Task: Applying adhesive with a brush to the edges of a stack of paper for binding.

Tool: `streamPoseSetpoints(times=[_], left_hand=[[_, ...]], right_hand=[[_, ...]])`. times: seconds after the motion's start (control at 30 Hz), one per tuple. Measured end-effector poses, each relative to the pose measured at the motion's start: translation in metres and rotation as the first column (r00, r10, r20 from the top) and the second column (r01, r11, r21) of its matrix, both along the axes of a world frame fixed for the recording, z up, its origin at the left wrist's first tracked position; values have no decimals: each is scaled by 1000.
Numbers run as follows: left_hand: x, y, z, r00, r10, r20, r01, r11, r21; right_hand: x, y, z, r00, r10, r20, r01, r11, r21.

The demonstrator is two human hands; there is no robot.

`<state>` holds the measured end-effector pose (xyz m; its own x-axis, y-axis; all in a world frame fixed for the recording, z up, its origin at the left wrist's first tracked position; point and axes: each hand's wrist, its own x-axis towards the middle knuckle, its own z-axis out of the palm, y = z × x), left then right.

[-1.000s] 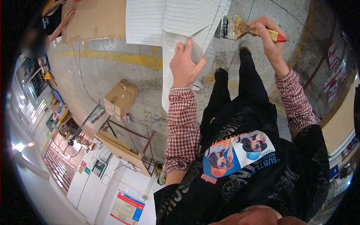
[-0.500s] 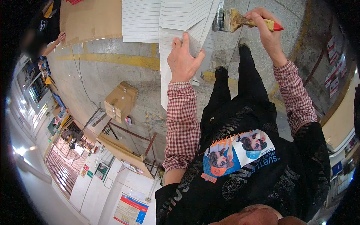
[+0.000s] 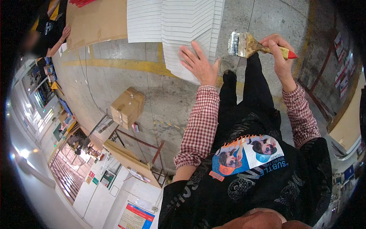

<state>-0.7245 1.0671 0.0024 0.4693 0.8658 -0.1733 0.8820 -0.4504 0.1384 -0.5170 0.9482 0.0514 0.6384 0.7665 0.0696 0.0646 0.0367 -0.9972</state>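
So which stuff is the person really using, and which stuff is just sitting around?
In use:
- paintbrush, held in the right hand
- stack of white sheets, under the left hand

Just lying about:
- cardboard box
- brown cardboard sheet

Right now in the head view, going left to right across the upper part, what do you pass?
Co-worker's hand on the brown cardboard sheet → stack of white ribbed sheets → left hand flat on that stack → paintbrush bristles → right hand gripping the brush handle.
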Motion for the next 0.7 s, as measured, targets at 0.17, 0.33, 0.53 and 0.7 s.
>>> streamPoseSetpoints(times=[0.17, 0.33, 0.53, 0.7], left_hand=[[10, 13, 5, 986, -153, 62, 153, 988, 10], [14, 33, 26, 962, -271, 26, 272, 960, -70], [12, 63, 45, 933, -347, 91, 359, 902, -238], [18, 72, 52, 910, -382, 158, 413, 866, -283]], right_hand=[[10, 7, -15, 1000, -27, 8, 27, 999, -39], [25, 11, -22, 998, -49, 49, 48, 998, 27], [37, 25, -23, 984, -112, 137, 97, 989, 116], [38, 36, -34, 976, -101, 192, 86, 992, 88]])
